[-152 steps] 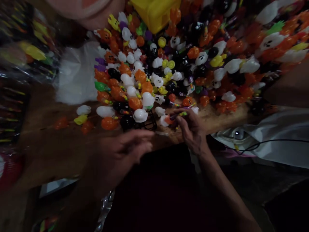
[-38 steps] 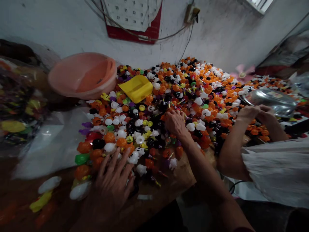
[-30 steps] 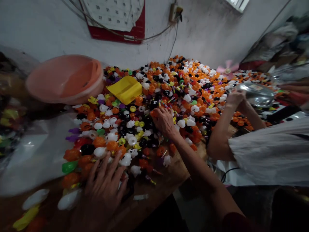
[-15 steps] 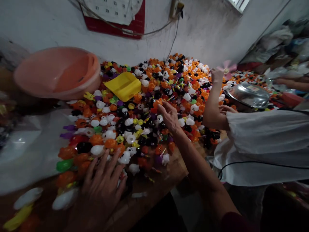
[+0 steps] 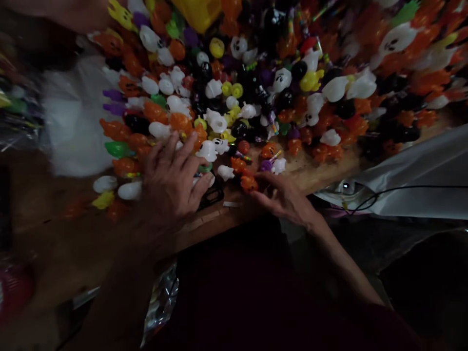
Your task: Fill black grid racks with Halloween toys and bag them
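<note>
My right hand [image 5: 287, 197] is at the front edge of the table, its thumb and fingers closed on a small orange toy with dark face marks [image 5: 249, 183]. Close beside that toy lie another orange toy [image 5: 238, 165] and a small white toy [image 5: 225, 172]. My left hand [image 5: 173, 178] lies palm down with fingers spread over the near side of the toy pile, touching it. White ghost toys [image 5: 207, 150] and an orange toy [image 5: 180, 123] show around its fingertips. What lies under its palm is hidden.
A heap of orange, white, black, purple and yellow toys covers the wooden table [image 5: 44, 219]. A yellow scoop [image 5: 201, 12] sits at the top. White plastic sheeting [image 5: 78, 117] lies left. At right, a black cable [image 5: 413, 186] crosses white cloth [image 5: 431, 168].
My view has tipped down towards the table edge. My right hand has come back from the middle of the heap to the front edge with an orange toy. My left hand stays on the pile.
</note>
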Demonstrator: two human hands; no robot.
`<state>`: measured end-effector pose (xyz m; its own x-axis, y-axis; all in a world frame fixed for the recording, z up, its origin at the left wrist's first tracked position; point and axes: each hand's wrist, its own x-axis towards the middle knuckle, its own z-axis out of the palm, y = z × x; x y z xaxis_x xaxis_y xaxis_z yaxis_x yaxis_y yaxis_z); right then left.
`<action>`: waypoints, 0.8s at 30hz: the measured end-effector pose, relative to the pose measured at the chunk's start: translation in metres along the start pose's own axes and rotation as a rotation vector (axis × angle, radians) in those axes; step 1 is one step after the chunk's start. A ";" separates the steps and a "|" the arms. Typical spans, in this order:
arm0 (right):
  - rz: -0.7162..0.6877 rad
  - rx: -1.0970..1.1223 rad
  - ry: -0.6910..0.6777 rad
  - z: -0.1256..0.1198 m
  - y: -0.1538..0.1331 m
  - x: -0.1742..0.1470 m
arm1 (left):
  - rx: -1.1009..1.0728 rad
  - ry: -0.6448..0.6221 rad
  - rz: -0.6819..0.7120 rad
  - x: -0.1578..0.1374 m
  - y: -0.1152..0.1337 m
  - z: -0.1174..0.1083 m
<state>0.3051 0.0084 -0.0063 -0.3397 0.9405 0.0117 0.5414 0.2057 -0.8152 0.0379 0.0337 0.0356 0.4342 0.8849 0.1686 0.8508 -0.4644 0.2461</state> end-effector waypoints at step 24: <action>-0.274 -0.648 0.390 0.056 0.034 -0.021 | -0.010 0.414 0.014 -0.040 0.011 -0.028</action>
<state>0.2878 -0.0192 -0.0664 -0.2970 0.8361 0.4613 0.8569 0.4465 -0.2576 0.0216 -0.0083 0.0587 0.2882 0.7899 0.5413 0.8420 -0.4783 0.2497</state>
